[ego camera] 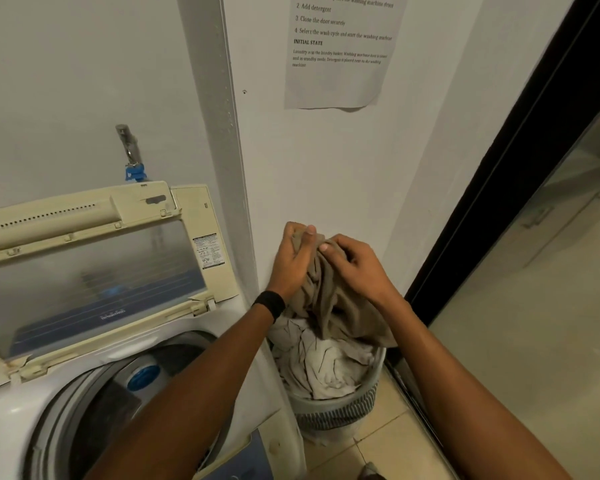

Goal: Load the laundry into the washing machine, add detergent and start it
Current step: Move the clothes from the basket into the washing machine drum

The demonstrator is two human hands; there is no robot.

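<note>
The washing machine (21, 427) fills the left side, its lid (94, 271) propped upright and the drum (94, 410) open, at about 8 o'clock from the hands. The left hand (291, 265) has its grip closed on the top of a tan garment (326, 306), thumb pinching the fold. The right hand (359, 268), at its 3 o'clock, clutches the same bunch with curled fingers. The garment hangs from both hands into the laundry basket (340, 415) at 6 o'clock, its tail resting on the pale clothes (323, 365) heaped there. If that tail is tangled with the heap, lifting may drag other pieces over the rim onto the tiled floor (378, 445), or tip the basket. On the swing toward 8 o'clock the trailing cloth could catch the machine's near corner or drape over the drum's edge instead of dropping in. A knock from an elbow might bring the raised lid down. No detergent is in view.
</note>
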